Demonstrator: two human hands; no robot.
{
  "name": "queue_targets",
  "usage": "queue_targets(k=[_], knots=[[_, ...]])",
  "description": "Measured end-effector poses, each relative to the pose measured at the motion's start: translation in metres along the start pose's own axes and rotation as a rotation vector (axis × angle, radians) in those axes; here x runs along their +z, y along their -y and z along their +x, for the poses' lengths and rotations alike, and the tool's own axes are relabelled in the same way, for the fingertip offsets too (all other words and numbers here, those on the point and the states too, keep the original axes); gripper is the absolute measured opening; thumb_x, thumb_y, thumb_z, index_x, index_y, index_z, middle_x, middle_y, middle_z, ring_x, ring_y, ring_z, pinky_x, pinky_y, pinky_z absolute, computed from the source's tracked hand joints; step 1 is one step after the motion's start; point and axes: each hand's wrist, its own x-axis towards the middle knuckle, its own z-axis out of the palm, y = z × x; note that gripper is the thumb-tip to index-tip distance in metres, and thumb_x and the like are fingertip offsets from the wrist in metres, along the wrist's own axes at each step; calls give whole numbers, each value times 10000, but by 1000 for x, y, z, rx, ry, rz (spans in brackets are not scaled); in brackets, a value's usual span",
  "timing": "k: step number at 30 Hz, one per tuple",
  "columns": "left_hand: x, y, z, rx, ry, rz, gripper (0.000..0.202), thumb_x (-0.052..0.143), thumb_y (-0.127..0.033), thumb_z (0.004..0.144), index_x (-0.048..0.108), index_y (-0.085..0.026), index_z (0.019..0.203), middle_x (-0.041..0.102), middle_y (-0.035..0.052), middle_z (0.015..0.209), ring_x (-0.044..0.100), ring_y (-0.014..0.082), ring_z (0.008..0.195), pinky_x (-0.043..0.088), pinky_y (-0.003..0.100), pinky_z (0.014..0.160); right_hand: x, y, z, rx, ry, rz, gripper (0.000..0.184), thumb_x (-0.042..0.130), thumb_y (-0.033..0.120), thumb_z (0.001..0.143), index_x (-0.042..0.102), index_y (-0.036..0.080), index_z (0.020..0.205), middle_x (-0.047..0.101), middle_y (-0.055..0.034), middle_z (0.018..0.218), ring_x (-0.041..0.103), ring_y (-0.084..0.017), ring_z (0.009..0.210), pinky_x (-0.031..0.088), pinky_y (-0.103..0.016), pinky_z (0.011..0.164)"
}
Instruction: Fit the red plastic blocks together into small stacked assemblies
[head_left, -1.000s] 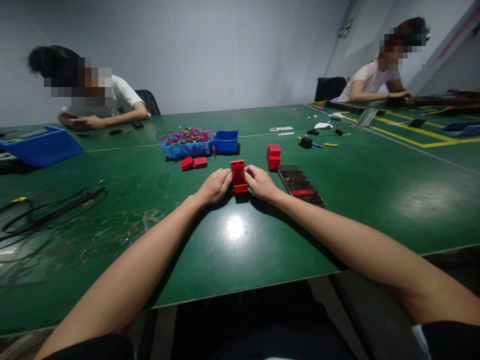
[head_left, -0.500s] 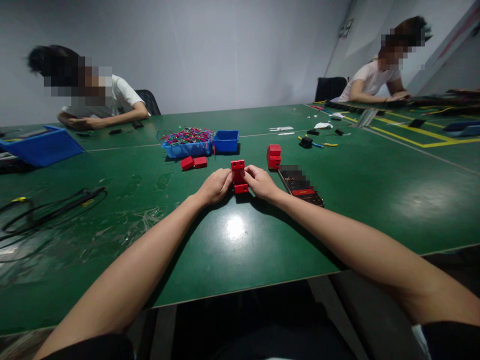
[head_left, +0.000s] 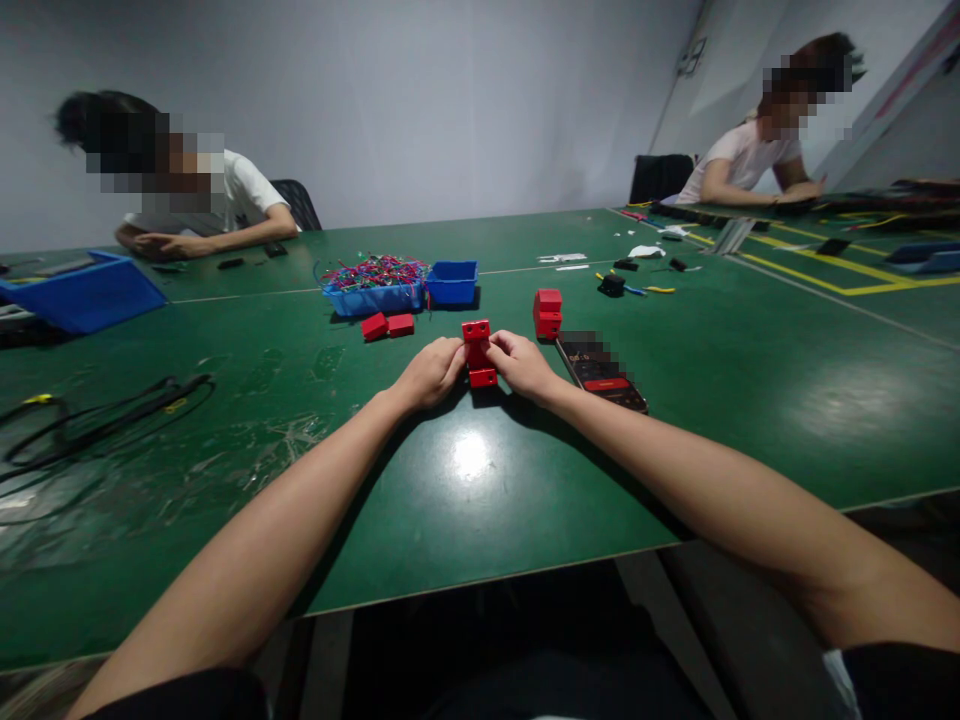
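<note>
Between my two hands is a red block-like part [head_left: 478, 354] with small dark holes in its upper and lower ends. My left hand [head_left: 435, 372] grips its left side, fingers closed. From the right, my right hand [head_left: 521, 364] pinches it with thumb and fingers. The fingers hide the middle of the part. A similar red piece [head_left: 548, 314] stands upright just beyond my right hand, beside a phone [head_left: 602, 371] lying on the table. Two small red blocks [head_left: 387, 326] lie past my left hand.
Beyond the blocks, a blue bin [head_left: 375, 300] heaped with coloured wires touches a second blue bin [head_left: 452, 284]. Black cables [head_left: 112, 415] lie at left near a tilted blue tray [head_left: 90, 295]. Pliers [head_left: 646, 290] lie at right. Two people sit across the green table [head_left: 472, 520].
Both hands and the red part have stayed in nearly the same place. The phone's screen now shows pale digits near its top.
</note>
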Motion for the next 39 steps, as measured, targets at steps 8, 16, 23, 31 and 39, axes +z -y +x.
queue_targets(k=[8, 16, 23, 31, 39], knots=[[-2, -1, 0, -23, -21, -49, 404, 225, -426, 1042, 500, -212, 839, 584, 52, 795, 547, 192, 749, 463, 337, 752, 2, -3, 0, -50, 15, -2, 269, 482, 400, 940, 618, 169, 915, 714, -72, 930, 628, -186, 830, 465, -304, 778], [-1, 0, 0, -5, -36, -55, 377, 235, -401, 1033, 466, -210, 805, 559, 45, 758, 522, 183, 717, 443, 326, 715, 5, -11, 3, -73, 12, 26, 159, 562, 331, 906, 618, 182, 903, 726, -52, 921, 646, -180, 827, 496, -311, 803], [-3, -3, 0, -25, -27, -57, 339, 260, -347, 1024, 492, -206, 822, 577, 50, 776, 532, 187, 727, 449, 330, 722, 3, -10, 3, -87, 6, 18, 157, 563, 318, 904, 626, 174, 908, 730, -62, 915, 651, -185, 820, 492, -319, 799], [-2, -1, 2, -51, -16, -65, 366, 247, -351, 1019, 549, -188, 890, 609, 67, 829, 555, 199, 771, 462, 346, 750, 3, -9, 2, -93, 7, 17, 144, 576, 316, 891, 619, 179, 889, 731, -51, 895, 642, -172, 786, 483, -302, 763], [-1, -3, 0, -63, -30, -110, 384, 226, -418, 1023, 502, -208, 858, 578, 54, 803, 536, 198, 752, 448, 338, 728, 5, -14, 4, -94, -1, 111, 174, 576, 339, 870, 625, 175, 903, 707, -55, 897, 636, -188, 816, 480, -336, 811]])
